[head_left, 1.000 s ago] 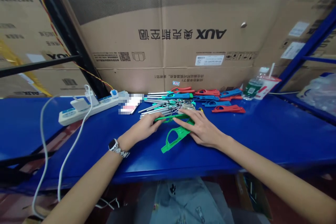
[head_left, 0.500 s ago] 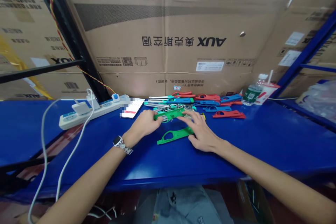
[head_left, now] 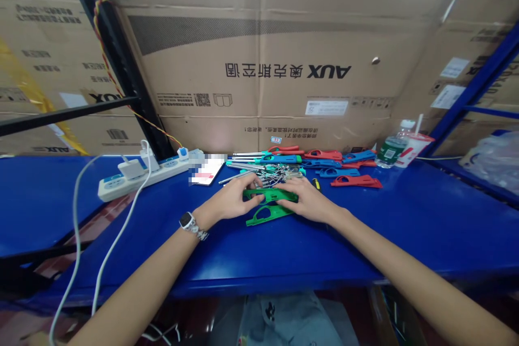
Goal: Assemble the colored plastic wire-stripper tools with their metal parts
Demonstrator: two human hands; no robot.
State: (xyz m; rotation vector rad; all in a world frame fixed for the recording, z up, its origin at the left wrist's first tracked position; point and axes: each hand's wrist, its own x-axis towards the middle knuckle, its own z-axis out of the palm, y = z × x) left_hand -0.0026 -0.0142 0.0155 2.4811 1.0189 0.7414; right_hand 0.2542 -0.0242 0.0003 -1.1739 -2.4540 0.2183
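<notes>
My left hand (head_left: 235, 198) pinches the left end of a green lighter handle shell (head_left: 277, 195) between thumb and fingers. At the same shell's right end, my right hand (head_left: 311, 198) grips it with curled fingers. A second green handle shell (head_left: 263, 217), with an oval opening, lies on the blue tabletop (head_left: 284, 259) just in front, partly covered by the held one. Right behind my hands is a pile of metal lighter rods and wired parts (head_left: 275, 173). Among them lies a blue-and-green lighter handle (head_left: 279, 159).
Red handle shells (head_left: 357, 180) and blue ones (head_left: 337, 172) lie at the back right, near a bottle (head_left: 391, 148) and a cup (head_left: 414, 150). On the left are a phone (head_left: 210, 168) and a power strip (head_left: 115, 188) with cables. A cardboard box (head_left: 284, 38) stands behind.
Both hands have brought the held green shell toward me, away from the rod pile and close above the other shell. My right hand has moved off the lower shell's end. The view has shifted slightly.
</notes>
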